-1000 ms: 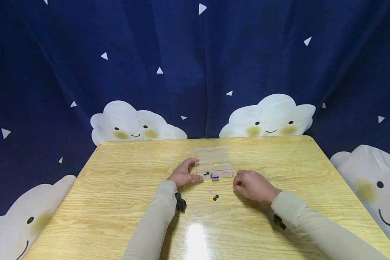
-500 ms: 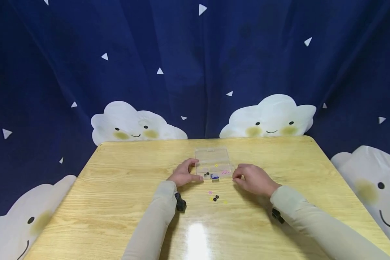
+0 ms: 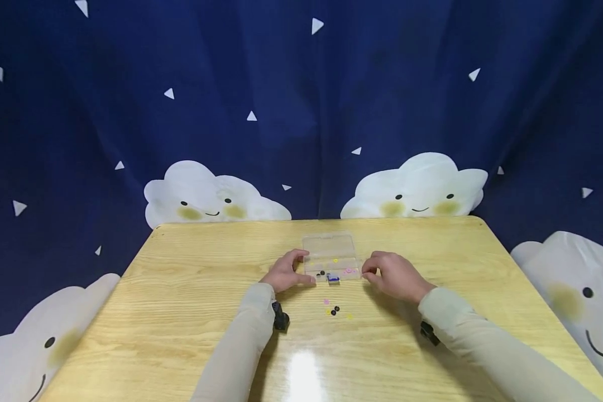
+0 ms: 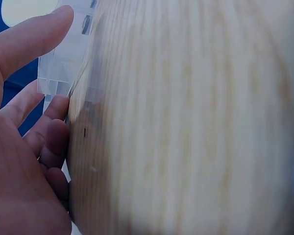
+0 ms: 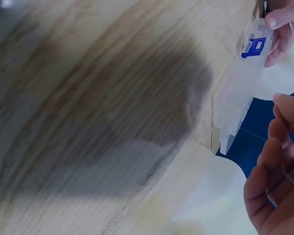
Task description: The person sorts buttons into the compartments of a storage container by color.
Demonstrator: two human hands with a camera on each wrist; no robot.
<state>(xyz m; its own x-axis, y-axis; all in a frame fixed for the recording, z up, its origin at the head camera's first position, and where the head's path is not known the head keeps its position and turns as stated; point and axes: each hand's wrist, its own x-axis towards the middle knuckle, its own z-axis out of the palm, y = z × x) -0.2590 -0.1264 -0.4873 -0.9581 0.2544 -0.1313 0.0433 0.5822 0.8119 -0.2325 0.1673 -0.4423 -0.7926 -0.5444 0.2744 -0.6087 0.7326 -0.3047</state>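
Wood table point(image 3: 196, 268): looks smooth, so I'd expect any knocked bit to skid.

Clear box point(image 3: 343, 267): lies open mid-table, lid point(image 3: 329, 245) folded back. Looks light; an uneven push could slide or tip it and mix the contents.

Left hand point(image 3: 285, 272): clamped on the box's left end, thumb at the front. If that grip slackens, the box probably shifts.

Right hand point(image 3: 394, 275): apart from the left, just beside the right end, fingertips pinched together. Can't tell if anything's between them. Risk: knuckles clip the wall.

Blue latch point(image 3: 334, 279): at the front edge, could snag a finger.

Small bits: black point(image 3: 322, 273), yellow point(image 3: 335, 261) and pink point(image 3: 350, 271) inside; pink point(image 3: 326, 301), black point(image 3: 337, 308) and yellow point(image 3: 350, 316) loose in front. Easy to drop, sweep aside with a sleeve, or misplace by colour.
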